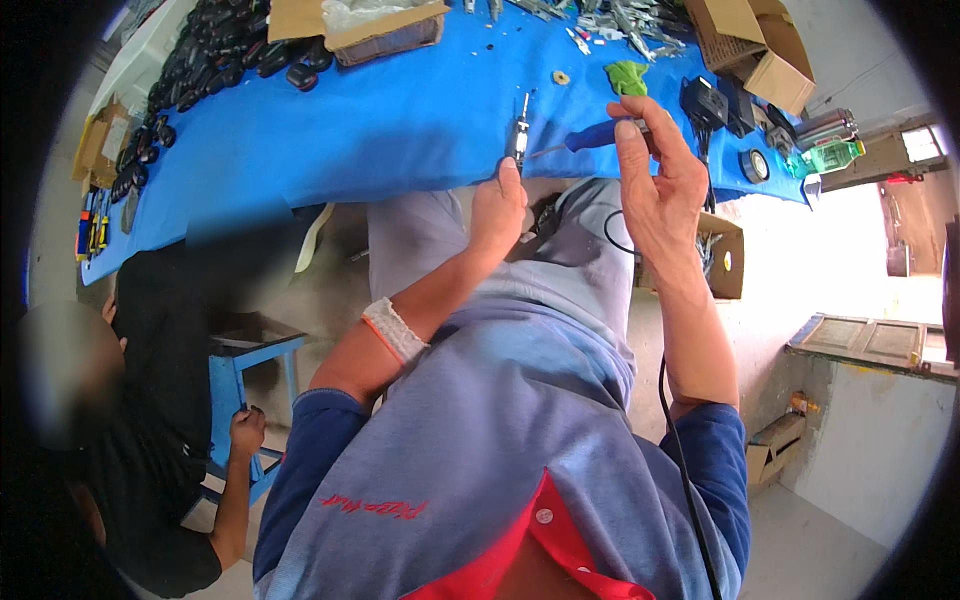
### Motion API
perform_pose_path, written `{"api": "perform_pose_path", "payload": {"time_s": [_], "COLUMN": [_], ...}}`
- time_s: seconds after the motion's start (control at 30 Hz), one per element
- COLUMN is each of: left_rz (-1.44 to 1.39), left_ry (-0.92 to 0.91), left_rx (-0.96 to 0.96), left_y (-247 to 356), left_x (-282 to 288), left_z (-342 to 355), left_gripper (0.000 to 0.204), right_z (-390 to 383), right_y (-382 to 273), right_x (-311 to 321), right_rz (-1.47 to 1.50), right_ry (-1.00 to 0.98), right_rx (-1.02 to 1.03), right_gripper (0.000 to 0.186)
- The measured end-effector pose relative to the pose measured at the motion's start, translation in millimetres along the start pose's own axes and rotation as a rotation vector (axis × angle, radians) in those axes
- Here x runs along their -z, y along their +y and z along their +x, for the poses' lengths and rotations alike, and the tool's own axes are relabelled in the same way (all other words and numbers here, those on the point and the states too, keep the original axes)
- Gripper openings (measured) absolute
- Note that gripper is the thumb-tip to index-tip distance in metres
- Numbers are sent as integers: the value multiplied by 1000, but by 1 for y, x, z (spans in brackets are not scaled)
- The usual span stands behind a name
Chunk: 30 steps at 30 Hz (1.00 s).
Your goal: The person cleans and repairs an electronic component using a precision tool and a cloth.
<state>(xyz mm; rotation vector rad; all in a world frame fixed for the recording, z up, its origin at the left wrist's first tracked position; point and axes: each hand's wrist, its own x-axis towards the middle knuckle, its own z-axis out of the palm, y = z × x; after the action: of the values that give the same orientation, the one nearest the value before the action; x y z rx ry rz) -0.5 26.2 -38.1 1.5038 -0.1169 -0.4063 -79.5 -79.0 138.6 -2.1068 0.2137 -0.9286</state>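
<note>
Slender part (521, 138) and screwdriver (592, 136), 1 each

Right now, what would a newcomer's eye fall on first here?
Probably the bright blue cover across the top of the picture, with a heap of rounded black pieces at its left end. Next, near the middle, the right hand holds a screwdriver with a blue handle, its shaft pointing toward a slim black-and-silver part in the left hand. A crumpled bright green cloth lies just beyond the right hand.
</note>
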Motion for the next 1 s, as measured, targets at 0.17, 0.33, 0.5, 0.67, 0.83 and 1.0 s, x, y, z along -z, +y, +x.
{"api": "perform_pose_path", "payload": {"time_s": [0.17, 0.33, 0.5, 0.67, 0.83, 1.0], "left_rz": [-20, -21, -37, 33, 131, 197], "left_ry": [-40, -43, -58, -33, -35, -9], "left_rx": [87, 90, 90, -3, -10, -26], "left_y": [11, 7, 11, 3, 8, 2], "left_x": [0, 3, 2, 4, 6, 7], "left_z": [-6, -4, -6, -1, -5, -3], "left_gripper": [57, 57, 57, 57, 59, 61], "right_z": [-3, -1, 0, -1, -11, -20], "right_y": [5, 3, 2, 3, 1, 19], "right_x": [1, 4, 7, 15, 20, 25], "right_rz": [-79, -30, -31, -109, -205, -300], "right_ry": [18, -48, -153, -184, -102, -39], "right_rx": [33, 58, 194, 131, -81, -42], "right_gripper": [22, 23, 29, 30, 24, 18]}}
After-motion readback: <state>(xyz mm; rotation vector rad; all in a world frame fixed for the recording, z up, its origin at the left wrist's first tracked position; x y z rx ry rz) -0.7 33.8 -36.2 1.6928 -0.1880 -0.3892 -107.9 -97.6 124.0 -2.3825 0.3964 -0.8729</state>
